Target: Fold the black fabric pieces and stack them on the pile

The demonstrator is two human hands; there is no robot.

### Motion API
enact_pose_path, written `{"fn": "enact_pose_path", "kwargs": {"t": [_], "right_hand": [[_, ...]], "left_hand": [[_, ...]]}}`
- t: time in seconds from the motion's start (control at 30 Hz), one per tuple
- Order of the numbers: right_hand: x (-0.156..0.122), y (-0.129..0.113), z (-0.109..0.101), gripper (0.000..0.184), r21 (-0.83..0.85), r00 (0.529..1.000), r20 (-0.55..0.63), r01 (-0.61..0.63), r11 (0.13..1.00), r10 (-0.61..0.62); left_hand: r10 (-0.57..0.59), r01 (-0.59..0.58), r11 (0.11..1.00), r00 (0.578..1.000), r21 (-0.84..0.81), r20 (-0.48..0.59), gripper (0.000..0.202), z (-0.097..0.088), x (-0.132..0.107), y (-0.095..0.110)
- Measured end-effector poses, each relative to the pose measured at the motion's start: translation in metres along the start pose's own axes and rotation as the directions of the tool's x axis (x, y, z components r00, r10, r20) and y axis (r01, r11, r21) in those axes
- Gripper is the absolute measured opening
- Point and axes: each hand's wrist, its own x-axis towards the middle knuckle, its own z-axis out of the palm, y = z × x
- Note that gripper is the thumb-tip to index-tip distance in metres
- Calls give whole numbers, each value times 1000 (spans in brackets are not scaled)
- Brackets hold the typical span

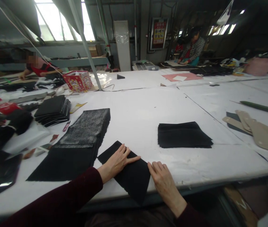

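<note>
A black fabric piece [131, 176] lies at the near edge of the white table [143, 113], its lower corner hanging over the edge. My left hand [117, 160] lies flat on its upper left part, fingers stretched out. My right hand [162, 179] rests at the piece's right edge, fingers together and bent down onto the table. A tall stack of black fabric pieces [77, 142] stands just left of my left hand. A lower stack of black pieces [183, 135] lies to the right, beyond my right hand.
Another black stack [53, 110] and loose black scraps crowd the left side. Beige pattern pieces [254, 129] and a green rod [261, 107] lie at right. A red box [78, 81] stands at the back. Two other people work at far tables.
</note>
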Motion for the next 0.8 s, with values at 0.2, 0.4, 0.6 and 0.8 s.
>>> {"fn": "enact_pose_path", "kwargs": {"t": [0.2, 0.4, 0.6, 0.8], "right_hand": [[-20, 20, -17, 35, 182, 987, -19, -154, 971, 160], [20, -6, -14, 45, 453, 943, -82, -253, 855, 322], [39, -46, 10, 36, 176, 967, -15, -247, 953, 254], [22, -36, 7, 35, 180, 963, -30, -257, 950, 266]], "left_hand": [[-23, 23, 1000, 1000, -21, -5, 77, 1, 0, 2], [-45, 44, 995, 999, -90, -8, 78, 0, 0, 5], [-79, 79, 976, 997, -205, 8, 71, 5, -7, -7], [-187, 205, 931, 978, -303, 87, 56, 16, -23, -53]]}}
